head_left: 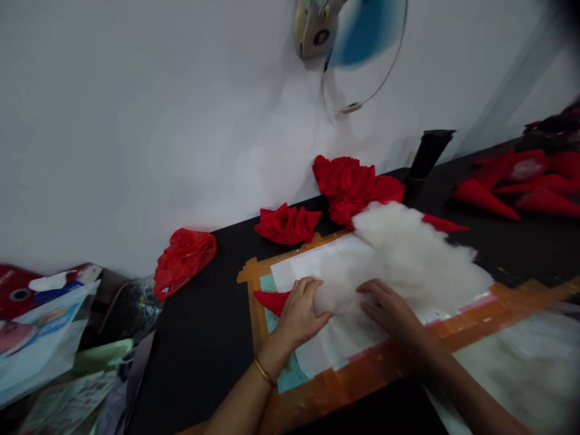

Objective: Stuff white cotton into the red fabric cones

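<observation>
My left hand (304, 308) is curled at the edge of a tuft of white fibre stuffing (333, 296), which sits between its thumb and fingers. The pointed end of a red fabric cone (270, 301) shows to the left of this hand; the rest is hidden behind it. My right hand (385, 305) rests over the thin part of the stuffing, fingers apart and a little bent. A large fluffy heap of stuffing (412, 248) lies just beyond it. Under both hands is a white sheet (312, 356) on a pale blue mat (292, 376).
Brown tape (326, 393) frames the mat on the black table (194, 338). Red fabric bundles (290, 223) and a black cup (430, 154) stand along the wall. Stuffed red cones (487, 196) lie right. A clear bag of stuffing (521, 368) is at front right. A fan (317, 30) hangs above.
</observation>
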Demonstrator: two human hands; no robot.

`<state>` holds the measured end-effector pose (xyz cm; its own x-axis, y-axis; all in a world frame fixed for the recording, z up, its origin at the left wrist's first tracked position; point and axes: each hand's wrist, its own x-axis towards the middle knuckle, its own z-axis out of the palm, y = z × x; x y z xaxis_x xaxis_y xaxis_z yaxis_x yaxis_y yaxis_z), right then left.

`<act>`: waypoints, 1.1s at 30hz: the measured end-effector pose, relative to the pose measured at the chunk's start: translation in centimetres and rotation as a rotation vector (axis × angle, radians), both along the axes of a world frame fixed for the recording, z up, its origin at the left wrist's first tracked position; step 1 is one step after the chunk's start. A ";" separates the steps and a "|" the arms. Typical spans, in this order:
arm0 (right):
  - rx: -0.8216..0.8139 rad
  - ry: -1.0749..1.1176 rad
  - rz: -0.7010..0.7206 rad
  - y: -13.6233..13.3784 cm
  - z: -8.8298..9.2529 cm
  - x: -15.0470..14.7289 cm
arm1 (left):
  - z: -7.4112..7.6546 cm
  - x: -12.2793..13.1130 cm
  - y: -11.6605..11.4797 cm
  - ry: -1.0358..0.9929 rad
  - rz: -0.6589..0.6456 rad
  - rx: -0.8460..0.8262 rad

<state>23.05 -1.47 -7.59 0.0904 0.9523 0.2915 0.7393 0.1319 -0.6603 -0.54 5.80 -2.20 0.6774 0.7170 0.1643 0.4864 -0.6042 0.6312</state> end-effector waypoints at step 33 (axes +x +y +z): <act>-0.017 -0.102 0.120 0.9 -0.7 -2.7 | -1.1 -1.1 -0.7 0.263 0.116 0.118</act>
